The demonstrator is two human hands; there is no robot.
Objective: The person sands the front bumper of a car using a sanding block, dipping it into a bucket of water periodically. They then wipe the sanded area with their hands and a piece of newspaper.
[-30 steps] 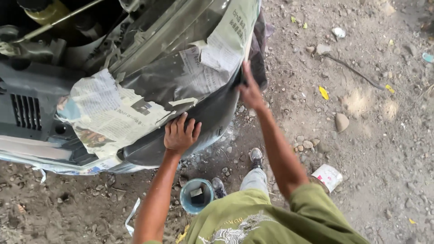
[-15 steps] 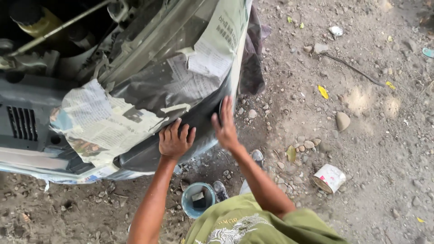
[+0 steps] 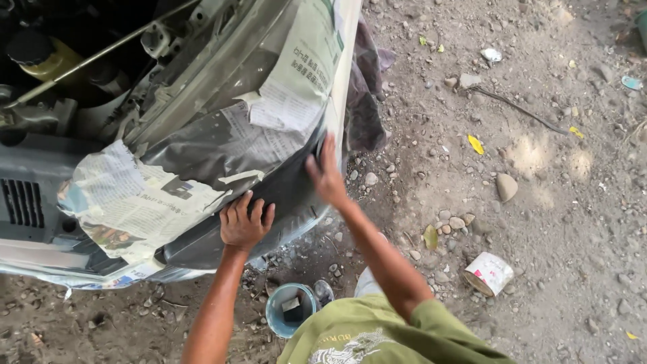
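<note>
Bare dirt ground [image 3: 539,202] strewn with pebbles and yellow leaves, a stone [image 3: 506,187] at right, a roll of tape [image 3: 488,273] near right, a blue can [image 3: 290,310] near centre between the arms.

Above it, at left, a car's front end with an open engine bay; grey bumper panel [image 3: 283,195] masked with newspaper [image 3: 128,205] and more sheets at far centre. Long axis of the panel running from near left up to far right, its far end pointing toward the upper middle, where a dark cloth [image 3: 364,101] hangs.

Left hand [image 3: 244,222] laid flat on the panel's lower dark part, fingers spread and open, gripping nothing; same spot as half a second ago. Right hand [image 3: 328,176] pressed against the panel's right edge, fingers extended and together, blurred; whether anything lies under the palm, impossible to tell. Compared with half a second ago, shifted to the right and farther along the edge, well apart from the left hand now instead of just beside it; a second ago, higher still on that edge.
</note>
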